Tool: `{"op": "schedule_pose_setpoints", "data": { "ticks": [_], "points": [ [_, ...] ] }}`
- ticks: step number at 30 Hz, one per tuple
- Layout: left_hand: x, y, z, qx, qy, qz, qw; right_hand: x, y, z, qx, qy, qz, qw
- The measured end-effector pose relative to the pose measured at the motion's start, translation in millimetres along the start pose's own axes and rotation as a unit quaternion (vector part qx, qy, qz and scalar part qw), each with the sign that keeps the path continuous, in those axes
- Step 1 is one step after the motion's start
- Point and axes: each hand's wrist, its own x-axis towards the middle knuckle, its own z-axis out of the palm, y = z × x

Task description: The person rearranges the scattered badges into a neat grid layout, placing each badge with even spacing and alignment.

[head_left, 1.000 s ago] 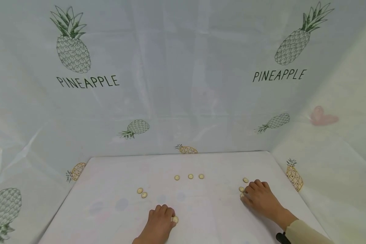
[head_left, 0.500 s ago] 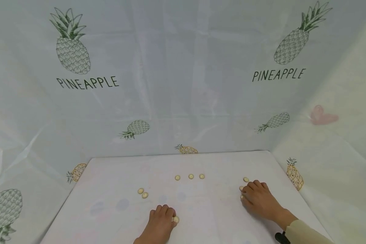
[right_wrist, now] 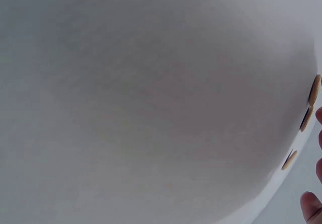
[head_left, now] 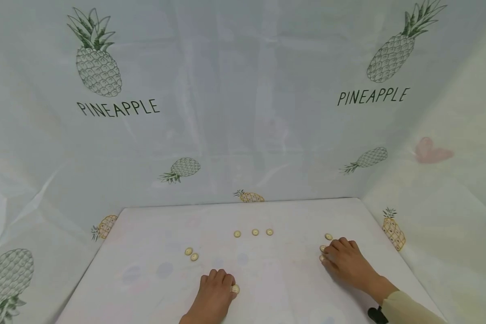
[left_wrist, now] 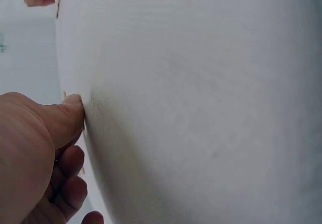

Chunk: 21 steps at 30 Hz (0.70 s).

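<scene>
In the head view my left hand (head_left: 213,291) rests low on the white table, pinching a round tan button (head_left: 235,289) between thumb and forefinger. The left wrist view shows its thumb (left_wrist: 70,110) pressed down at the tabletop. My right hand (head_left: 345,260) is at the table's right side, fingers bent loosely. Its fingertips touch or nearly touch two buttons, an upper one (head_left: 322,248) and a lower one (head_left: 322,258), both partly hidden. A third button (head_left: 328,236) lies just beyond. From the right wrist, buttons (right_wrist: 306,118) appear edge-on beside the fingertips.
Three buttons (head_left: 255,232) form a spaced row toward the back of the table (head_left: 166,225). Two more (head_left: 191,254) lie close together on the left. Pineapple-printed white sheets (head_left: 243,112) rise behind the table and along both sides.
The two buttons by my right fingertips have shifted slightly. My left hand keeps its pinch in the same place. The head view has tilted a little.
</scene>
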Motion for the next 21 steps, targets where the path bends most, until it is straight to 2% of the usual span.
{"op": "schedule_pose_setpoints", "data": {
  "ticks": [7,21],
  "points": [
    [0.4,-1.1,-0.2,-0.009,-0.013,-0.011,0.9998,-2.0,1.3,0.8,0.005,-0.007,-0.012,1.000],
    [1.3,0.9,-0.3,-0.026,-0.004,-0.012,0.9996,0.3,6.8,4.5,0.028,0.017,-0.041,0.999]
  ]
}}
